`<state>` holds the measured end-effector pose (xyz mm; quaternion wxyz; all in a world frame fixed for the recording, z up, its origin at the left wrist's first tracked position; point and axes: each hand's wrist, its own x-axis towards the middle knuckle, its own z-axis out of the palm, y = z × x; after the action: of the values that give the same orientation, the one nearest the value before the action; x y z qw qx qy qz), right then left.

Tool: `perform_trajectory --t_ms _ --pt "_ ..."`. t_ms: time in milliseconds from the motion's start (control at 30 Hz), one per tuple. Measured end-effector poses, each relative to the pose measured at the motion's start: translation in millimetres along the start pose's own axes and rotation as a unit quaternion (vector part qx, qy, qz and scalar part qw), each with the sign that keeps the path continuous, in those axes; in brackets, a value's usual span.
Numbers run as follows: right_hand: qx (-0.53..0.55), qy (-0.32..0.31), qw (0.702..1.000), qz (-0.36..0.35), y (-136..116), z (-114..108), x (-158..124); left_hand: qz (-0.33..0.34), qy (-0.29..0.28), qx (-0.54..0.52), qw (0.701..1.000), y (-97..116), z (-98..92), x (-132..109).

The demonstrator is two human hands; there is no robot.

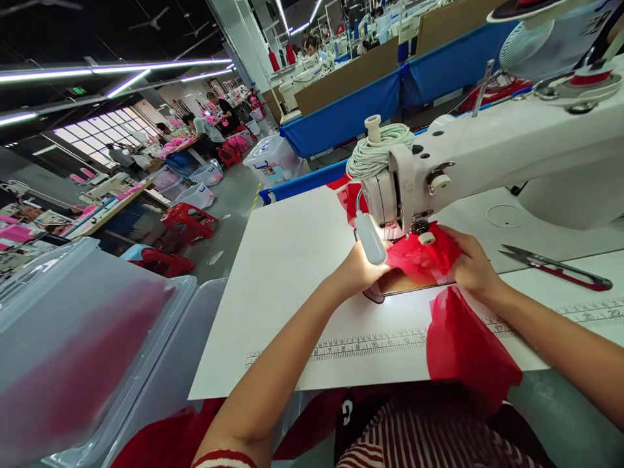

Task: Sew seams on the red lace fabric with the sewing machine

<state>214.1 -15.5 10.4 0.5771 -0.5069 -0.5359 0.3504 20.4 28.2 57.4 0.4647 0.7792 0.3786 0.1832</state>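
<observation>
Sheer red fabric (420, 255) lies under the head of a white sewing machine (468, 153), bunched around the needle area. My left hand (359, 268) is closed at the fabric's left edge, its fingers partly hidden behind a small lit lamp (370, 239). On the other side, my right hand (472, 263) grips the fabric's right edge, thumb and fingers together. A loose red piece (468, 344) hangs from below my right hand over the table's front edge. More red cloth (347, 195) shows behind the machine head.
Thread snips (556, 265) lie on the white table (287, 260), right of my right hand. A printed ruler scale (370, 344) runs along the front. Clear plastic bins (97, 312) stand at left, one with red cloth inside. Red stools (188, 221) and people are farther back.
</observation>
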Motion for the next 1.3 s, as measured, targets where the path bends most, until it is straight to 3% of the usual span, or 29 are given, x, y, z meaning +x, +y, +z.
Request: perform_trajectory --t_ms 200,400,533,667,767,867,1133,1300 --pt "0.003 -0.023 1.000 -0.002 -1 -2 -1 0.037 0.072 0.110 0.991 -14 19.6 7" --pt "-0.049 -0.071 0.995 -0.049 2 -6 -3 0.102 0.130 0.233 0.958 -25 28.0 1" --pt "-0.085 -0.147 0.978 -0.123 4 -14 -2 0.170 0.156 0.322 0.918 -33 30.3 -10" --pt "-0.138 -0.246 0.943 -0.177 5 -22 -1 0.259 0.173 0.413 0.856 -39 34.1 -16" --pt "-0.201 -0.282 0.911 -0.222 9 -22 -2 0.298 0.187 0.455 0.818 -41 36.8 -16" --pt "-0.267 -0.271 0.886 -0.266 14 -19 -4 0.315 0.201 0.475 0.797 -40 40.1 -15" --pt "-0.353 -0.228 0.853 -0.309 15 -15 -6 0.294 0.221 0.513 0.775 -37 44.1 -20" --pt "-0.374 -0.208 0.854 -0.296 19 -12 -7 0.305 0.198 0.549 0.753 -47 43.0 -25"
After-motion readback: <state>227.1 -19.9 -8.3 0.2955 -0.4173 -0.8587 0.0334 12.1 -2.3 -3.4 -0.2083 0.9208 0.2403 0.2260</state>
